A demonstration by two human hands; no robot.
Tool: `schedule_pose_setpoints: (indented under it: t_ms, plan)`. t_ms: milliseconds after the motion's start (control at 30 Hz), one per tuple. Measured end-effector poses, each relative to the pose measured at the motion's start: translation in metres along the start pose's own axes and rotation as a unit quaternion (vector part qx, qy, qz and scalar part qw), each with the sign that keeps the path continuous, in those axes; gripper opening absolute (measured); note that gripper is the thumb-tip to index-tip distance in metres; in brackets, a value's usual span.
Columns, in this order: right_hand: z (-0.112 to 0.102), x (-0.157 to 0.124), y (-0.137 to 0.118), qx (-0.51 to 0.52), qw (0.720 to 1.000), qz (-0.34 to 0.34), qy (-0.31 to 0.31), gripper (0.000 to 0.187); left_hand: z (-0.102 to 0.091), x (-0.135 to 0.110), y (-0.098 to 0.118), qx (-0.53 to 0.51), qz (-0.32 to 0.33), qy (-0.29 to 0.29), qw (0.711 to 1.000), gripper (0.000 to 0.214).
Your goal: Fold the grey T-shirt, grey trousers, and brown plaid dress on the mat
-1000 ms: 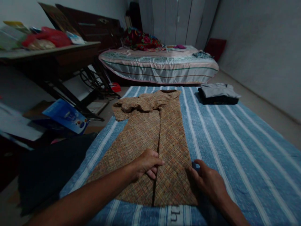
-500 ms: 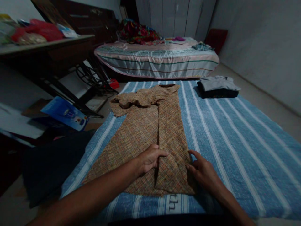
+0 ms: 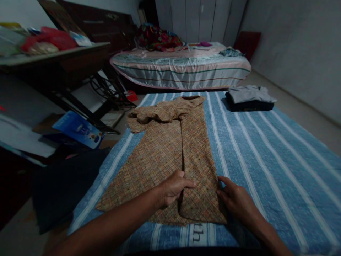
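A brown checked garment (image 3: 165, 149) lies lengthwise on a blue striped sheet (image 3: 266, 149), its right side folded over toward the middle. My left hand (image 3: 174, 187) is closed on the folded edge near the hem, thumb on top and fingers tucked under the flap. My right hand (image 3: 237, 201) rests at the garment's right edge near the hem, fingers curled against the cloth.
A folded grey and dark pile of clothes (image 3: 250, 98) sits at the sheet's far right corner. A bed (image 3: 181, 69) with bright cloth stands beyond. A dark table (image 3: 53, 60) with bags and a blue box (image 3: 78, 128) are on the left.
My left hand slid right along the folded edge and gripped it. The flap near the hem has bunched and lifted slightly. My right hand stayed at the right edge.
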State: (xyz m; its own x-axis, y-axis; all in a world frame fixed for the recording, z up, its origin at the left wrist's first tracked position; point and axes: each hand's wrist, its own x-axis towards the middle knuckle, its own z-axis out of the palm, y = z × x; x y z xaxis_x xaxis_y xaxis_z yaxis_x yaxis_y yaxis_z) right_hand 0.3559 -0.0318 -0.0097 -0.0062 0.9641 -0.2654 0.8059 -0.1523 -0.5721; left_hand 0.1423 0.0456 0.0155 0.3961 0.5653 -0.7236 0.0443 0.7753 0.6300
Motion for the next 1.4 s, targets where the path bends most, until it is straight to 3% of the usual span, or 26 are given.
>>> schedule_pose_setpoints:
  t_ms: [133, 267, 333, 433, 600, 767, 867, 1067, 1233, 1400]
  plan:
    - [0.007, -0.005, 0.002, -0.097, 0.992, -0.027, 0.078, 0.035, -0.007, -0.003, -0.005, 0.045, -0.007, 0.012, 0.999, 0.046]
    - [0.014, -0.002, -0.014, -0.111, 0.942, -0.18, 0.261, 0.025, -0.008, -0.012, -0.005, 0.112, -0.007, 0.027, 0.993, 0.038]
    - [0.02, 0.005, -0.026, -0.108, 0.912, -0.264, 0.294, 0.025, -0.006, -0.018, -0.003, 0.152, 0.006, 0.042, 0.988, 0.031]
    - [0.037, 0.017, -0.035, -0.14, 0.895, -0.323, 0.275, 0.031, -0.004, -0.023, -0.004, 0.184, 0.032, 0.039, 0.982, 0.025]
    - [0.062, 0.025, -0.023, -0.192, 0.893, -0.319, 0.251, 0.049, -0.011, -0.021, -0.015, 0.205, 0.051, 0.042, 0.977, 0.021]
    - [0.06, 0.021, -0.017, -0.178, 0.909, -0.305, 0.222, 0.049, -0.016, -0.02, -0.022, 0.285, 0.068, 0.065, 0.954, 0.007]
    - [0.056, 0.021, -0.019, -0.165, 0.918, -0.296, 0.208, 0.048, -0.018, -0.021, -0.021, 0.344, 0.097, 0.069, 0.932, 0.01]
    - [0.057, 0.016, -0.021, -0.171, 0.908, -0.324, 0.201, 0.048, -0.027, -0.024, -0.014, 0.404, 0.094, 0.1, 0.905, 0.014]
    - [0.052, 0.022, -0.027, -0.15, 0.909, -0.33, 0.206, 0.045, -0.038, -0.001, 0.016, 0.349, 0.137, 0.141, 0.916, 0.014]
    - [0.027, 0.07, -0.041, -0.121, 0.911, -0.329, 0.217, 0.037, -0.047, 0.043, 0.078, 0.156, 0.182, 0.21, 0.948, 0.013]
